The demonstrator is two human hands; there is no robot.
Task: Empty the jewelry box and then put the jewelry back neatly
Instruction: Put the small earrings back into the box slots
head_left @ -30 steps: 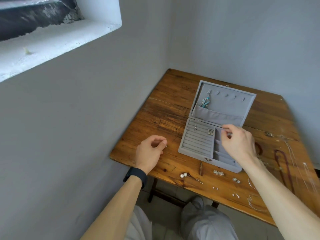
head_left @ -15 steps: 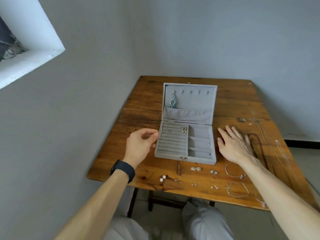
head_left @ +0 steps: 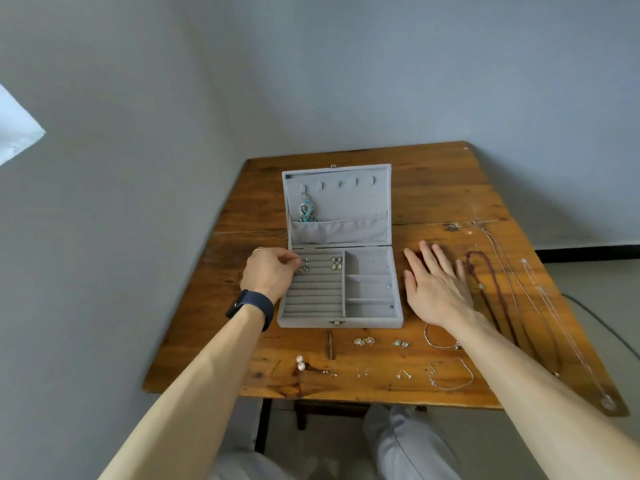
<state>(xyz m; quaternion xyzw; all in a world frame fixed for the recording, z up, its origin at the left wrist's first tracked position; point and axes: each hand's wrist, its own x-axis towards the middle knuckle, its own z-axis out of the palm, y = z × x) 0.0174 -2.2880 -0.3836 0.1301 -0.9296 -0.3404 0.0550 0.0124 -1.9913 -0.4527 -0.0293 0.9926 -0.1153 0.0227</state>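
Left hand (head_left: 268, 271) had moved in from beside the jewelry box (head_left: 311, 322) to over its ring slots at the far-left corner; right hand hadn't shifted. Left fingers were curled close together, tips narrow, right at a small silver piece (head_left: 307, 268) in the slots. We couldn't tell if they pinched it or had let go, too small. We judged this as seating it in a slot, so the refill was only just started. Pearl earrings (head_left: 336, 263) sat in the same slots further right, and a teal pendant (head_left: 306, 211) hung from a hook in the raised lid. The box stood mid-table (head_left: 207, 306), lid upright, with the right compartments showing mostly grey lining, so room to fill. Stud pairs (head_left: 363, 341) lay in rows between the box front and the table's near edge, close enough that a careless sweep could knock them off. Right hand (head_left: 434, 289) lay flat, fingers spread, holding nothing, just beside the box's right wall, probably steadying. A dark beaded necklace (head_left: 491, 292) and thin chains (head_left: 540, 299) ran lengthwise toward the right edge, laid straight, likely against tangling.
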